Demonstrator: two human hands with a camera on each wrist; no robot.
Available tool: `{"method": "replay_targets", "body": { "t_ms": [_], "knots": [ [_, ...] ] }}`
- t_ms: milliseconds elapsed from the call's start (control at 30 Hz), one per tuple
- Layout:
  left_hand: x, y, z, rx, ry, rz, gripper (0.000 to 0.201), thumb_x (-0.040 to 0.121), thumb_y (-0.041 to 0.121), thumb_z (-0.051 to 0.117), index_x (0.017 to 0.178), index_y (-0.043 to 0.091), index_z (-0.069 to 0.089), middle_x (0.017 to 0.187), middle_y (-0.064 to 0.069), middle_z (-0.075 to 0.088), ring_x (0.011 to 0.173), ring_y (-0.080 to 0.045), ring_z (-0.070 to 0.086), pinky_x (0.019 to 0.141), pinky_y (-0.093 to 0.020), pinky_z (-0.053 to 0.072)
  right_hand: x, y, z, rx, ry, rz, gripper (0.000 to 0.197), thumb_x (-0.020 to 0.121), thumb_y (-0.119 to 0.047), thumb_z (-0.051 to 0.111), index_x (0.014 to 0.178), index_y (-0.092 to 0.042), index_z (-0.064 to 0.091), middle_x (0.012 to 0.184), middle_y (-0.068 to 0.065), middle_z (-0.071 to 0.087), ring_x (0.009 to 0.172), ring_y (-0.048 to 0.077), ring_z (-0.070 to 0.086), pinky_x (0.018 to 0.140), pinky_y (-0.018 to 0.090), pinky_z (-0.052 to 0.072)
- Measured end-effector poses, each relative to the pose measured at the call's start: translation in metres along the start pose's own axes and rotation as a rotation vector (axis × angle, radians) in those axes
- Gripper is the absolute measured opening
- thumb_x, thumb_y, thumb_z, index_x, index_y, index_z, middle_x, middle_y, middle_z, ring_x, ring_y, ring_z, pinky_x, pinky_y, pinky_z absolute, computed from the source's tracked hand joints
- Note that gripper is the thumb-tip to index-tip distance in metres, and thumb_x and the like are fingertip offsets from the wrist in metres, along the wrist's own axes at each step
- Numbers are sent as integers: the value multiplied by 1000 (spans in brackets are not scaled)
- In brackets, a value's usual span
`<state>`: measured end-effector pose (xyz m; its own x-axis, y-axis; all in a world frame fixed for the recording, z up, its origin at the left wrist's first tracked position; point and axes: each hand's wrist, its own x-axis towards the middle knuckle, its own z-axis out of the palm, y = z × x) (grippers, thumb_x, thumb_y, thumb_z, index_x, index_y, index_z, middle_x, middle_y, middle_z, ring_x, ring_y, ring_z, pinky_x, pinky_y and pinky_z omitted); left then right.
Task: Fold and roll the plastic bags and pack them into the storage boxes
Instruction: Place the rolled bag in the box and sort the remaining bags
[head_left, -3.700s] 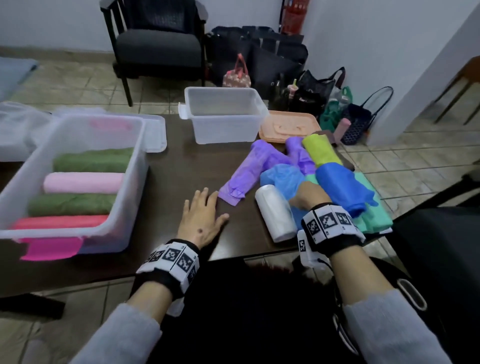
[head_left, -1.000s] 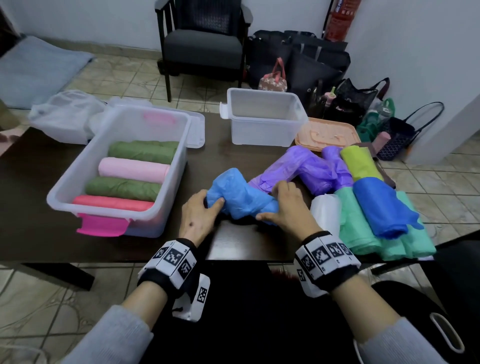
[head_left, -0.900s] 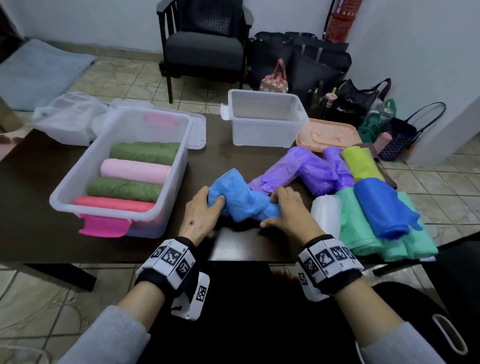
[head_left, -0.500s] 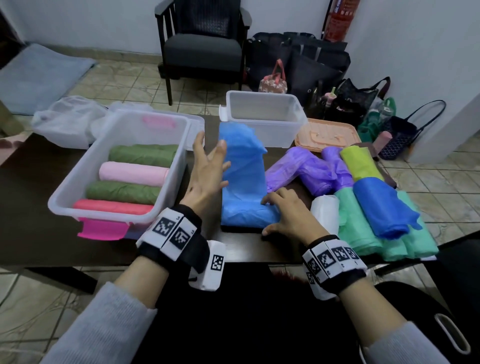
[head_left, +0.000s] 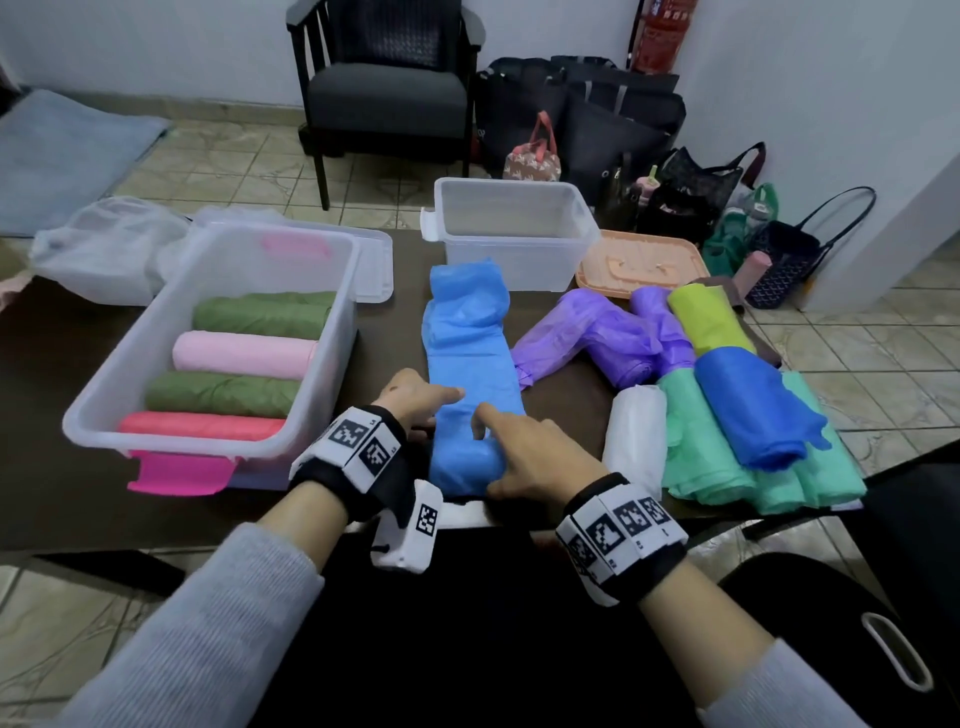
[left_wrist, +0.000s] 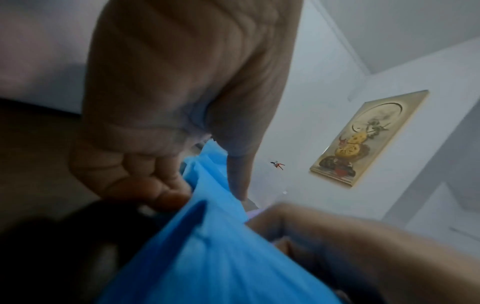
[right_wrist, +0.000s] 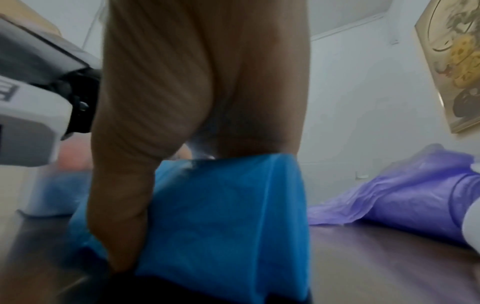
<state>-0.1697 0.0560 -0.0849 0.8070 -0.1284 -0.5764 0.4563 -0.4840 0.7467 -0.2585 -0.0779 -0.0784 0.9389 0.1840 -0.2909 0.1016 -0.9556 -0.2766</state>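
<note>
Light blue bag (head_left: 470, 364) centre frame; purple bags (head_left: 597, 332) right of it; clear storage box (head_left: 332, 332) left holds green, pink, green, red rolls; dark brown tabletop (head_left: 62, 374).

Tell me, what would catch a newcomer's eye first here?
Probably the long light-blue plastic bag laid flat mid-table, both hands, left hand and right hand, working its near end. Left of it, a clear plastic storage box holds four rolled bags; to the right lies a heap of purple, green and blue bags.
</note>
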Motion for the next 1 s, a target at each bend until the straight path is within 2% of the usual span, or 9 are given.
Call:
{"method": "replay_targets", "body": {
  "t_ms": [167,267,333,467,567,633,733,867,1000],
  "knots": [
    [-3,11,1,-238,-103,15,37,78,22,74,108,5,60,110,-11,67,100,-28,63,93,-40,47,-6,-10,5,-219,28,-85,42,76,-26,64,115,-19,52,112,6,48,109,26,48,80,36,36],
    [-7,26,-6,-418,-133,41,55,74,20,73,122,1,55,119,-15,63,103,-28,62,96,-42,48,-11,-12,7,-212,39,-148,41,78,-19,59,118,-22,49,111,3,48,108,25,48,80,36,34],
    [-8,38,-11,-484,-139,79,45,80,19,71,119,-1,57,114,-16,65,97,-27,63,86,-36,52,-12,-12,6,-218,20,-172,43,78,-17,58,119,-23,48,111,2,49,109,24,48,81,36,33],
    [-11,68,-22,-511,-68,165,22,82,22,71,94,7,61,92,-7,67,74,-18,64,56,-23,53,-12,-11,6,-200,-49,-164,47,75,-23,62,120,-22,48,112,4,49,109,25,47,79,34,31],
    [-12,93,-32,-563,-68,223,28,84,18,69,106,4,61,96,-9,70,69,-17,66,51,-24,54,-12,-13,8,-166,-89,-145,51,74,-28,65,121,-22,48,112,5,48,108,26,46,80,34,33],
    [-15,109,-41,-580,-80,255,21,86,15,66,104,4,64,87,-5,72,63,-14,67,47,-22,53,-12,-13,7,-144,-113,-131,54,74,-30,66,124,-23,48,114,5,49,110,25,46,85,36,36],
    [-15,131,-52,-578,-12,323,25,84,17,69,105,5,64,93,-6,69,73,-17,66,53,-24,54,-10,-14,5,-118,-140,-116,54,73,-30,67,123,-24,49,115,4,51,111,25,47,89,38,39],
    [-13,149,-62,-552,30,407,7,87,15,66,82,15,61,87,-2,65,75,-14,63,69,-29,54,-5,-15,4,-68,-177,-100,53,70,-28,71,119,-24,53,111,5,53,108,26,49,89,40,43],
    [-8,163,-72,-614,50,452,8,85,19,69,83,17,62,96,-4,67,86,-17,65,80,-32,55,-3,-14,5,-59,-180,-96,52,69,-27,72,118,-23,54,110,6,54,107,26,49,87,38,43]
  ]
}}
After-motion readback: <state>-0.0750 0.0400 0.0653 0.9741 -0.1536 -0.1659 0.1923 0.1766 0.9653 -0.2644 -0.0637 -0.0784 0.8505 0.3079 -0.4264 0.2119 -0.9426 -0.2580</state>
